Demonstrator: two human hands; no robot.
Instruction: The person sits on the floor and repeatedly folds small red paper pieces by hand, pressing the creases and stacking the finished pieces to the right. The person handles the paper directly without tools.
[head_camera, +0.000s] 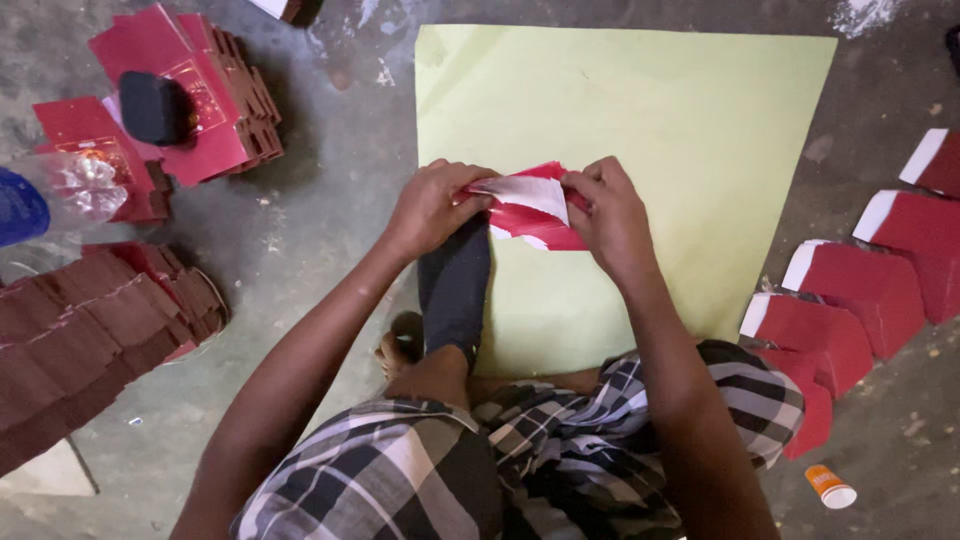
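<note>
Hands: left (430, 205), right (610, 215) | grip: both pinching glossy red card (535, 212) | matte green sheet (680, 130) beneath

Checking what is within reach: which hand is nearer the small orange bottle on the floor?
Right. The right hand is above and left of the orange bottle; the left hand is farther left.

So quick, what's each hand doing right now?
Left hand: fingers closed, pinching the left edge of the folded red and white card piece.
Right hand: fingers closed, pinching the right edge of the same piece.
</note>
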